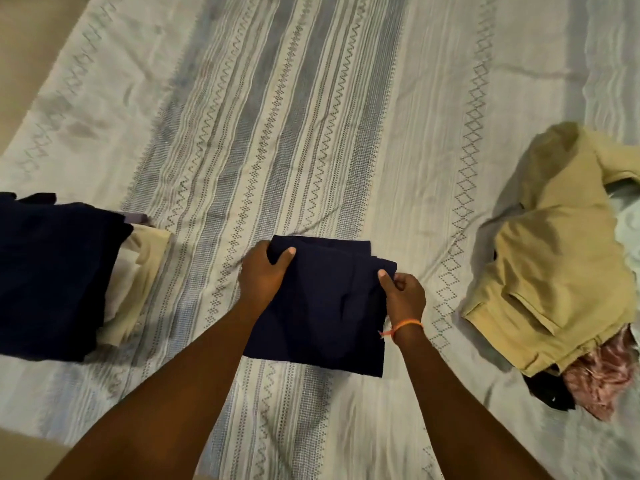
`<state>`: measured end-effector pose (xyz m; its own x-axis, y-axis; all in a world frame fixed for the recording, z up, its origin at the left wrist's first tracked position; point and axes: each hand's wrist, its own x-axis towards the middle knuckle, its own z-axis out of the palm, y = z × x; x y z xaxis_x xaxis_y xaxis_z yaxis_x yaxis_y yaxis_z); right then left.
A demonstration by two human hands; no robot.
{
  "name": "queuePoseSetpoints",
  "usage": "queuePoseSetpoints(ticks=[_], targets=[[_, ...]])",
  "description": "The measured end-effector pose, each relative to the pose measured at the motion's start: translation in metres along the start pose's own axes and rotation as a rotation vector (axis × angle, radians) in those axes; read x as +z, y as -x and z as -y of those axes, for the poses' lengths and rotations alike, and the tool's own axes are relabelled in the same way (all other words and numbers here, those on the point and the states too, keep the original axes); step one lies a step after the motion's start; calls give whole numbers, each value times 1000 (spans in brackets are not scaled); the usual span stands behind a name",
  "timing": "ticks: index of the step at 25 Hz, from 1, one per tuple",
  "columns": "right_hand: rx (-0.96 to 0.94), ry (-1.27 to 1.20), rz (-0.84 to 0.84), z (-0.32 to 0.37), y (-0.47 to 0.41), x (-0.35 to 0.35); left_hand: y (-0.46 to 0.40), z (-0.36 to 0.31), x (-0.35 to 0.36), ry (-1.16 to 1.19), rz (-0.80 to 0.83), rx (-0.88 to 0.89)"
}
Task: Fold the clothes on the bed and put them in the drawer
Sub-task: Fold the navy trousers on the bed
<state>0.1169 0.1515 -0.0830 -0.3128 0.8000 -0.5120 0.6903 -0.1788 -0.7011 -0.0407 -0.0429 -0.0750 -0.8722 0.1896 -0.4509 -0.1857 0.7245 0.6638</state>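
A folded navy garment (325,313) lies flat on the patterned bedspread (277,133) in front of me. My left hand (265,275) grips its far left corner, thumb on top. My right hand (403,296), with an orange band at the wrist, pinches its far right edge. A stack of folded clothes (59,275), navy on top of beige, sits at the left. An unfolded heap with beige trousers (554,258) on top lies at the right.
Under the beige trousers a pink cloth (602,379) and a black item (550,393) stick out. The bed's left edge runs along a tan floor (27,46). No drawer is in view.
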Motion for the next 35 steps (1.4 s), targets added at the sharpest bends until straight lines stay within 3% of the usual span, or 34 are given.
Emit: queuePoseSetpoints(ticks=[5,8,13,17,21,23,26,28,32,35], targets=[[-117,43,61,18,-35,18,-30,0,-7,13,-161,-51],[-145,123,58,16,-45,29,-34,2,0,54,-140,-81],[-248,115,8,18,-56,44,-55,5,4,70,-154,36],[-66,20,108,19,-56,46,-39,20,-2,320,110,-282],[147,-52,445,8,-27,16,-23,29,-18,432,481,-465],[183,-77,495,-1,-17,12,-15,31,-23,400,523,-475],[216,-132,515,0,2,29,-16,35,-39,371,424,-374],[183,-162,516,0,20,46,-19,42,-59,242,373,-318],[167,-76,391,-16,46,68,4,79,-67,-525,136,-135],[174,-17,314,-19,67,52,47,82,-52,-544,69,44]])
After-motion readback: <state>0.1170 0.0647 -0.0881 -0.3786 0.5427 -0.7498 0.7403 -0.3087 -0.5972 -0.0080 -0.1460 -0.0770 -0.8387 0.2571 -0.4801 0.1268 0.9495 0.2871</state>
